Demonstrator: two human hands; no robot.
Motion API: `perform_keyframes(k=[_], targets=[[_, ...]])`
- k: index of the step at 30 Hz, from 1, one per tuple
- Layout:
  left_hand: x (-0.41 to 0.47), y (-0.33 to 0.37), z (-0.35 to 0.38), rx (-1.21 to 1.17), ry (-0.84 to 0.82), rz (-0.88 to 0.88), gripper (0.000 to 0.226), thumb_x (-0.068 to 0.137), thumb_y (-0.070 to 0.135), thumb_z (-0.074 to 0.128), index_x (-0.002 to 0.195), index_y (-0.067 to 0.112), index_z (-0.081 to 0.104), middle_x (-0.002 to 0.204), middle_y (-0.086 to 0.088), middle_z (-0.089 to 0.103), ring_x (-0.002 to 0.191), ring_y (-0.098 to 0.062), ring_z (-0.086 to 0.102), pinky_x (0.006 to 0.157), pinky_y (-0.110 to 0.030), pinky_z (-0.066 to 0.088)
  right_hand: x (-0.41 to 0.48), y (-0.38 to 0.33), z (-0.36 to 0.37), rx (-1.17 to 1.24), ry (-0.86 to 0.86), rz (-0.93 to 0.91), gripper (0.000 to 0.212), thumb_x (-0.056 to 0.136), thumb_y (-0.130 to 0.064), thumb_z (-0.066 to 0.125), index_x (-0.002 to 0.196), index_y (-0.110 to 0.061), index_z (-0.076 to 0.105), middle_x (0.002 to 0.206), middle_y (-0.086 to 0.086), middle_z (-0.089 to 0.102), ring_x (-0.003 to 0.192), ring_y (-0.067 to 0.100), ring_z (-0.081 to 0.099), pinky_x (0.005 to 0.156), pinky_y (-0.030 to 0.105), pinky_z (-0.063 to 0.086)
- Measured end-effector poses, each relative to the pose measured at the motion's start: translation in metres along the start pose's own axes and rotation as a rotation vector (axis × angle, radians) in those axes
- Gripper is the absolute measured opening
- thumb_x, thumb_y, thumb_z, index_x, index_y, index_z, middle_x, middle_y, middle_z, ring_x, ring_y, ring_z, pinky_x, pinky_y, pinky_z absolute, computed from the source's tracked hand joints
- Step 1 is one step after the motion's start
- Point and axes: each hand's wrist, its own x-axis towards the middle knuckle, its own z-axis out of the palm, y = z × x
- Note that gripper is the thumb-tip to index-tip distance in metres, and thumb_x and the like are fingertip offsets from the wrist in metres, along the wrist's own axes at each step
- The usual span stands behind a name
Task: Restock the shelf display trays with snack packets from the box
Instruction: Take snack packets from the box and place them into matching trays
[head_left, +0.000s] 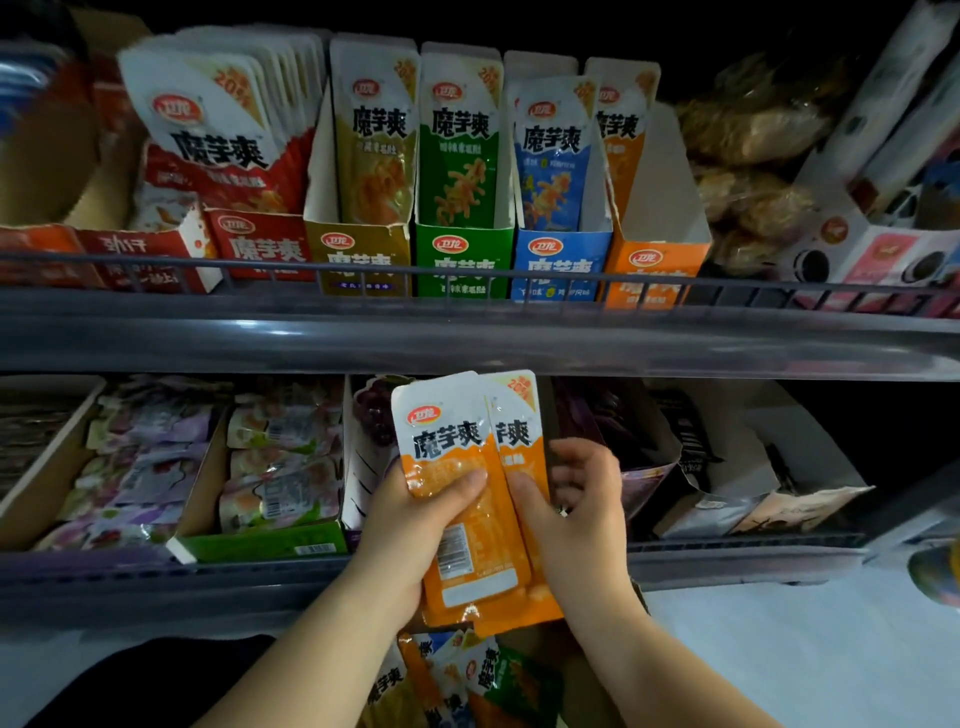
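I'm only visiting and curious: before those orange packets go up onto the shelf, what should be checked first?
1. Grip: left hand and right hand both hold the orange packets: ok.
2. Matching tray found: orange tray stands on the upper shelf, right of the blue tray: ok.
3. Room in the orange tray: bare inner wall shows: ok.
4. Packets all facing one way: cannot tell.
5. Packets lifted above the shelf rail: not ok, they are level with the lower shelf.
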Motion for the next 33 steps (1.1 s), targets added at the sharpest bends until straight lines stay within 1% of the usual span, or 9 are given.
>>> perform_keyframes(k=[2,4,9,12,16,19,23,27,33], targets=[[0.001,0.002,-0.002,-0.038,-0.002,0.002,0.023,0.077,0.011,0.065,0.092,0.025,0.058,0.07,0.012,0.072,0.062,-0.006,0.068,0.047,-0.019,0.051,-0.002,0.002,-0.001,-0.093,0.045,-0.135,0.05,0.072,-0.015,0.076,0.088,-0.042,0.037,0.102,-0.021,0.038,0.097,-0.003,0.043,0.077,0.002,0.036],[0.002,0.003,-0.002,-0.057,-0.003,0.004,0.023,0.077,0.01,0.064,0.095,0.024,0.059,0.072,0.011,0.072,0.063,-0.007,0.069,0.046,-0.018,0.051,-0.005,0.004,-0.001,-0.164,-0.032,-0.204,0.047,0.068,-0.026,0.076,0.089,-0.044,0.038,0.106,-0.025,0.034,0.104,-0.006,0.039,0.08,0.003,0.034],[0.001,-0.002,-0.001,-0.078,0.031,-0.004,0.028,0.077,0.012,0.064,0.102,0.024,0.061,0.088,0.005,0.071,0.078,-0.014,0.068,0.06,-0.027,0.05,-0.008,0.0,0.004,-0.213,-0.23,-0.105,0.044,0.071,-0.02,0.076,0.096,-0.029,0.041,0.105,-0.032,0.022,0.096,-0.022,0.028,0.072,-0.009,0.031],[0.001,-0.004,-0.001,-0.07,0.021,-0.005,0.025,0.079,0.011,0.063,0.1,0.025,0.06,0.085,0.008,0.071,0.075,-0.01,0.068,0.058,-0.024,0.049,-0.005,-0.004,0.005,-0.191,-0.244,0.016,0.034,0.072,-0.017,0.075,0.081,-0.027,0.044,0.105,-0.02,0.029,0.087,-0.018,0.033,0.067,-0.008,0.032],[0.001,-0.006,0.0,-0.07,0.007,-0.042,0.03,0.08,0.009,0.063,0.103,0.026,0.055,0.094,0.003,0.067,0.085,-0.016,0.064,0.065,-0.03,0.048,-0.001,-0.001,0.003,-0.144,-0.175,0.111,0.035,0.074,-0.016,0.074,0.07,-0.028,0.042,0.102,-0.009,0.044,0.091,0.003,0.046,0.063,-0.001,0.038],[0.003,-0.005,-0.001,-0.083,-0.012,-0.066,0.028,0.082,0.005,0.06,0.099,0.026,0.054,0.093,0.001,0.066,0.084,-0.017,0.064,0.066,-0.033,0.05,0.007,0.0,0.0,0.033,-0.095,0.196,0.029,0.077,-0.012,0.071,0.072,-0.022,0.044,0.078,-0.003,0.057,0.068,0.009,0.056,0.052,0.007,0.043],[0.005,-0.004,-0.002,-0.09,-0.009,-0.072,0.027,0.082,0.002,0.059,0.095,0.026,0.052,0.093,-0.001,0.066,0.083,-0.018,0.064,0.064,-0.033,0.049,0.013,0.001,-0.005,0.19,-0.02,0.282,0.023,0.082,-0.011,0.064,0.076,-0.018,0.043,0.079,0.007,0.06,0.07,0.019,0.06,0.067,0.031,0.051],[0.005,-0.004,-0.003,-0.084,-0.003,-0.073,0.028,0.081,0.003,0.062,0.093,0.026,0.052,0.092,0.0,0.065,0.082,-0.017,0.063,0.063,-0.031,0.048,0.013,-0.003,-0.009,0.342,-0.037,0.338,0.017,0.087,-0.009,0.057,0.08,-0.015,0.043,0.075,0.002,0.061,0.062,0.011,0.062,0.057,0.025,0.051],[0.004,-0.005,-0.002,-0.038,0.041,-0.039,0.034,0.075,0.001,0.067,0.089,0.027,0.05,0.089,0.0,0.065,0.08,-0.017,0.063,0.062,-0.031,0.049,0.011,-0.004,-0.01,0.352,-0.064,0.368,0.014,0.087,-0.01,0.057,0.081,-0.014,0.045,0.078,0.005,0.061,0.069,0.018,0.062,0.067,0.034,0.053]])
